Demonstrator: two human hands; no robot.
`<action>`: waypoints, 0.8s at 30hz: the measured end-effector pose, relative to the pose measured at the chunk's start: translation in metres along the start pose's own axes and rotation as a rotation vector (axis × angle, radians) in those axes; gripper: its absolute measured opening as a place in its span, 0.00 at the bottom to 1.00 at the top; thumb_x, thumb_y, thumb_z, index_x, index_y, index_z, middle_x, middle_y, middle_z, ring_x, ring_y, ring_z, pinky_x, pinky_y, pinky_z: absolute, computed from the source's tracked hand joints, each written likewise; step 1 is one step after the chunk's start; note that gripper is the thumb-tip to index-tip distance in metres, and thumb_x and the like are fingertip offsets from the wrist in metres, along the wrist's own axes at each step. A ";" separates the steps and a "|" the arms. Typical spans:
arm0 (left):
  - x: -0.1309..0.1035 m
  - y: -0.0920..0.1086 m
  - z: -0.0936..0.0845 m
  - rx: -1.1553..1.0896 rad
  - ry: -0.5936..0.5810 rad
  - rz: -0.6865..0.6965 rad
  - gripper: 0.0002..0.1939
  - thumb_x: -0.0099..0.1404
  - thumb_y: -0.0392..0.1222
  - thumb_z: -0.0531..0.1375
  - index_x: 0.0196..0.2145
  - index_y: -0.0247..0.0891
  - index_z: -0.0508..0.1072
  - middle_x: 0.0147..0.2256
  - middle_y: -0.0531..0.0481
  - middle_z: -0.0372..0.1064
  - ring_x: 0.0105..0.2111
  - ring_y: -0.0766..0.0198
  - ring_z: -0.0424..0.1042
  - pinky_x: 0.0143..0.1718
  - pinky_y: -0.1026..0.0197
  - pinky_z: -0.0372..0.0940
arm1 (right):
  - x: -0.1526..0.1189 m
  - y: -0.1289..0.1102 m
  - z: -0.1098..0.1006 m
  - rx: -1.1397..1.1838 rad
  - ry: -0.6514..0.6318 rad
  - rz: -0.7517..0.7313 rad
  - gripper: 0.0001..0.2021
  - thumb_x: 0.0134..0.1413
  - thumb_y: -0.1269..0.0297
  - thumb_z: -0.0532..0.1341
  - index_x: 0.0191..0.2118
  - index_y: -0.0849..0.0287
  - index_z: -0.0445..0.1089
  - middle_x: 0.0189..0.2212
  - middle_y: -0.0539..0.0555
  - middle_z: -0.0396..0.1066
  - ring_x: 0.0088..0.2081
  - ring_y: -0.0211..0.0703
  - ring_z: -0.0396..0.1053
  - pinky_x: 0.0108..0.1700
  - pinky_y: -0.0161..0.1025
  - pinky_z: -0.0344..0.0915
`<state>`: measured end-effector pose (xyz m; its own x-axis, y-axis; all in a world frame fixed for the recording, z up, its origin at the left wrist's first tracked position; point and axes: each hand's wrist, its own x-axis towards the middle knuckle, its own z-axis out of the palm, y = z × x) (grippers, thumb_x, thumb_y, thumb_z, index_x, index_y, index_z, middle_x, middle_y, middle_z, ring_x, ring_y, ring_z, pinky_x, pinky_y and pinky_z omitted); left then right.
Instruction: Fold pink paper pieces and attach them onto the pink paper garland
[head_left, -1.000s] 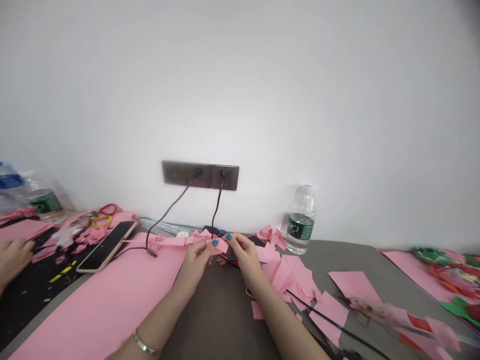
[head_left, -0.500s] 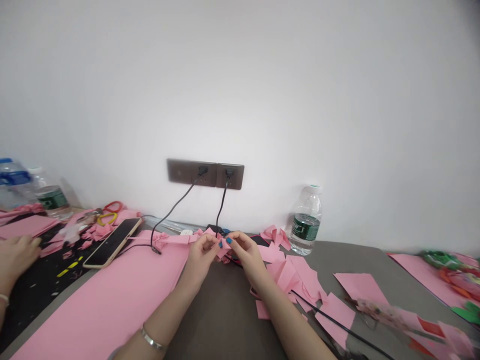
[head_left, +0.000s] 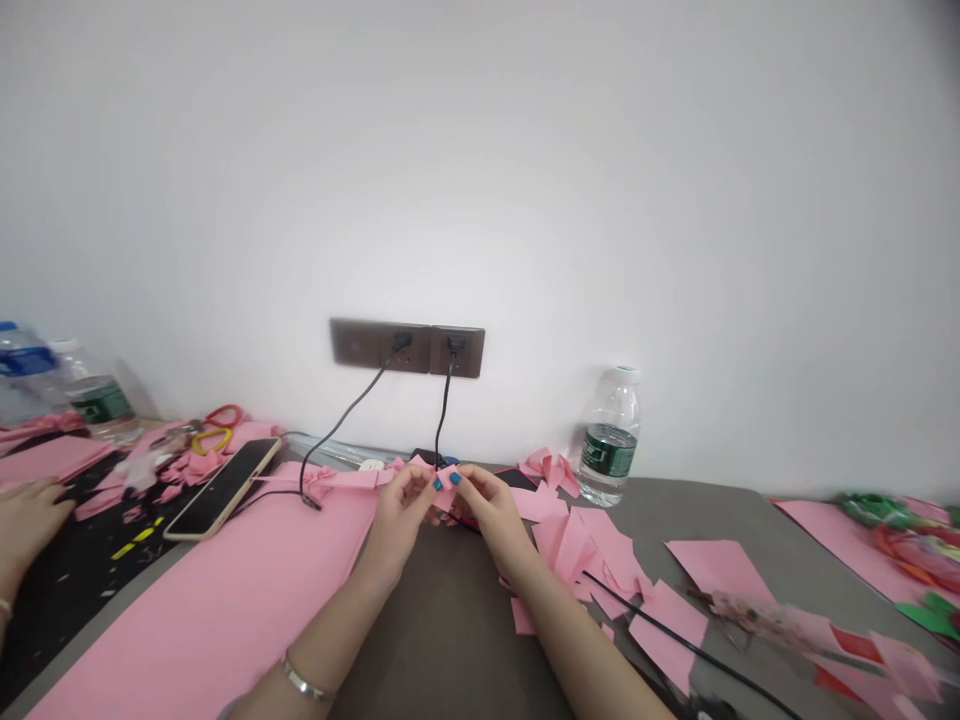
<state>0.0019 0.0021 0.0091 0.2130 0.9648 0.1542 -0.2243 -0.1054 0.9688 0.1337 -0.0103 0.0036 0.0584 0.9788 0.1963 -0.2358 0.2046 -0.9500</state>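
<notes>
Pink paper being worked piece by piece at a grey tabletop (head_left: 442, 640); clock directions are read from the piece in hand, with 12 o'clock toward the wall (head_left: 480, 200). The small pink paper piece (head_left: 448, 477) is at the centre, between the fingertips of both hands. The left hand (head_left: 409, 500) has its thumb and forefinger pinched together on the piece's 9 o'clock side; the right hand (head_left: 484, 495) pinches the 3 o'clock side in the same way, and the remaining fingers of both curl in. The piece appears to be folded, although the fingers cover too much of it for the creases to be counted.

Stage of work: partway, by judgement. Already shaped is a folded pink paper cluster (head_left: 551, 470) at 3 o'clock, just beside a half-filled water bottle (head_left: 609, 450). The piece in hand seems unfinished, since both hands grip it and it is not yet laid down. Apparently left to work are flat pink paper squares (head_left: 667, 632), loose at 4 o'clock, and a long pink paper sheet (head_left: 210, 610) at 8 o'clock, uncut over its visible length. Yellow-handled scissors (head_left: 197, 440) lie at 9 o'clock, well apart from both hands.
</notes>
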 end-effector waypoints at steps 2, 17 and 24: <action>-0.002 0.002 0.002 -0.041 0.001 -0.020 0.15 0.55 0.52 0.65 0.29 0.37 0.70 0.27 0.55 0.64 0.25 0.68 0.67 0.25 0.67 0.66 | 0.000 0.000 0.000 -0.006 0.015 -0.017 0.15 0.46 0.51 0.67 0.30 0.59 0.73 0.21 0.48 0.66 0.21 0.35 0.60 0.23 0.33 0.61; 0.000 0.003 0.001 -0.054 0.100 -0.038 0.16 0.54 0.53 0.66 0.27 0.37 0.71 0.26 0.56 0.61 0.27 0.69 0.63 0.24 0.70 0.66 | 0.003 0.008 0.000 0.004 0.001 -0.016 0.16 0.43 0.50 0.68 0.30 0.58 0.70 0.22 0.46 0.65 0.20 0.33 0.60 0.23 0.33 0.64; 0.003 -0.003 -0.003 -0.112 0.109 -0.069 0.17 0.53 0.54 0.66 0.32 0.36 0.76 0.27 0.52 0.67 0.28 0.66 0.67 0.23 0.68 0.67 | 0.003 0.005 -0.002 -0.057 0.069 -0.096 0.13 0.46 0.54 0.67 0.30 0.58 0.71 0.24 0.49 0.69 0.24 0.36 0.63 0.25 0.33 0.62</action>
<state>0.0006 0.0066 0.0057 0.1281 0.9899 0.0602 -0.3187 -0.0164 0.9477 0.1343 -0.0069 -0.0007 0.1452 0.9514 0.2716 -0.1705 0.2945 -0.9403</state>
